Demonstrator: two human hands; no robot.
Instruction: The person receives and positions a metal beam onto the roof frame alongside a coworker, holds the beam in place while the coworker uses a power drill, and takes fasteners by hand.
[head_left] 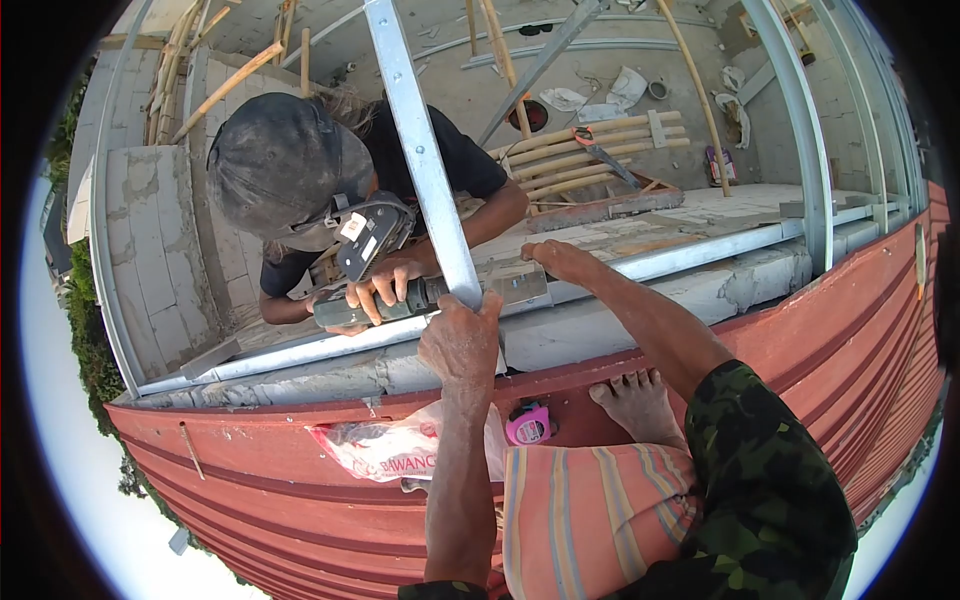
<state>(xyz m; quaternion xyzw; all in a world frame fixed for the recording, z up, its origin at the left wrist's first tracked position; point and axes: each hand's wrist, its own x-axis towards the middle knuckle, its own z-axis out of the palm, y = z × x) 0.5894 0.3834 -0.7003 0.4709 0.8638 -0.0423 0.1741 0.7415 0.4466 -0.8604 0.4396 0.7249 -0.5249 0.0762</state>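
Observation:
My left hand is closed around the lower end of a galvanized metal channel, which rises up and leftward from a long metal rail on the wall top. My right hand reaches past the rail with curled fingers, just above a short grey metal piece. What its fingertips grip is hidden. Facing me, a co-worker in a cap holds a dark power drill, its nose against the channel's foot beside my left hand.
Below the wall lies red corrugated roofing, with a plastic bag and a pink tape measure by my bare foot. Upright metal posts stand right. Inside, a handsaw rests on bamboo poles.

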